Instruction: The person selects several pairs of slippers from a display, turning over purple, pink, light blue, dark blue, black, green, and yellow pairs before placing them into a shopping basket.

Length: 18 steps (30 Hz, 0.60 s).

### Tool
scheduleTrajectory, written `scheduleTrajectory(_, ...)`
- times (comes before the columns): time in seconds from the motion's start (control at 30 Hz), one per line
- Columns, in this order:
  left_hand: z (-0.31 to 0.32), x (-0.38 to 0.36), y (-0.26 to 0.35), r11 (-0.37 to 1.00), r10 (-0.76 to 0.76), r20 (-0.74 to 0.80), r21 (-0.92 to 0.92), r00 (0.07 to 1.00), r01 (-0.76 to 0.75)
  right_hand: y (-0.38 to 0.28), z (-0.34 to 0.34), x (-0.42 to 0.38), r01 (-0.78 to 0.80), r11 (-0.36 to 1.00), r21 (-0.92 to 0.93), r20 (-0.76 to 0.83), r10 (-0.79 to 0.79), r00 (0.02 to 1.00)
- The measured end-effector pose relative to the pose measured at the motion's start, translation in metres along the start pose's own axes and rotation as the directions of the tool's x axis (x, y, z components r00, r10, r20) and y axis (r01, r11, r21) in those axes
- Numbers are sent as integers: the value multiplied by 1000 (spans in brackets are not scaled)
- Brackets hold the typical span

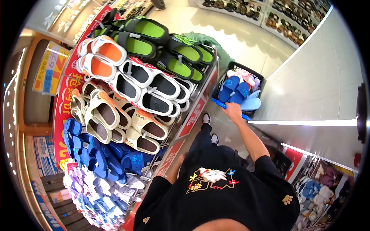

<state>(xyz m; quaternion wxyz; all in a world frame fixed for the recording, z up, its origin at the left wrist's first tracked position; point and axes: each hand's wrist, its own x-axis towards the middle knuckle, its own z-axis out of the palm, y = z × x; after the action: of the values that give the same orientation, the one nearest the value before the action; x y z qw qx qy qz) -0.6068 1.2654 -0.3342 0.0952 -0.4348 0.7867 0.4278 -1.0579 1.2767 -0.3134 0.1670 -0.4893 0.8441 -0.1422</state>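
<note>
My right hand (232, 111) is wrapped round the blue handle of a black shopping basket (257, 73). Inside the basket lie dark blue slippers (235, 89), a light blue slipper (251, 103) and some pink and lilac ones. My left hand (180, 158) hangs low at my side, near the red front of the slipper stand; its fingers are too small and shaded to make out. Closest to it on the stand are beige slides (148, 134) and blue slippers (135, 161).
On the stand to the left are green-and-black slides (148, 29), white slides with black insoles (156, 102) and a heap of lilac and white slippers (96, 196). A pale panel (312, 88) rises on the right. Shoe shelves (235, 10) line the far side of the tiled floor.
</note>
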Motion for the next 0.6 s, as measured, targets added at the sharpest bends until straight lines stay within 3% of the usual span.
scheduleTrajectory(0.03, -6, 19, 10, 1000, -4, -29, -16, 1000, 3, 7, -2, 8, 31, 999, -11, -5, -31, 999)
scheduleTrajectory(0.1, -19, 53, 28, 952, -237, 105, -170, 966, 253, 20, -4, 29, -28, 999, -41, -41, 27, 999)
scheduleTrajectory(0.13, -25, 64, 38, 944, -253, 74, -201, 965, 263, 28, -4, 38, 4, 999, -34, -96, -7, 995)
scheduleTrajectory(0.2, -36, 84, 66, 948, 113, -173, -275, 978, -158, 37, -12, 56, -23, 998, -54, -113, 17, 993)
scheduleTrajectory(0.23, -47, 91, 89, 945, 104, -203, -285, 974, -160, 41, -17, 63, -29, 998, -57, -130, 21, 991)
scheduleTrajectory(0.33, -74, 114, 165, 888, 203, -106, -398, 973, -229, 54, -30, 87, -57, 996, -75, -122, 47, 991)
scheduleTrajectory(0.4, -90, 130, 208, 828, 302, -144, -450, 942, -334, 61, -40, 103, -61, 994, -95, -123, 49, 991)
scheduleTrajectory(0.47, -113, 144, 243, 817, 429, -219, -320, 876, -480, 69, -53, 120, -105, 990, -92, -83, 98, 992)
scheduleTrajectory(0.6, -176, 155, 297, 791, 465, -278, -295, 841, -535, 86, -59, 147, -102, 991, -87, -64, 97, 993)
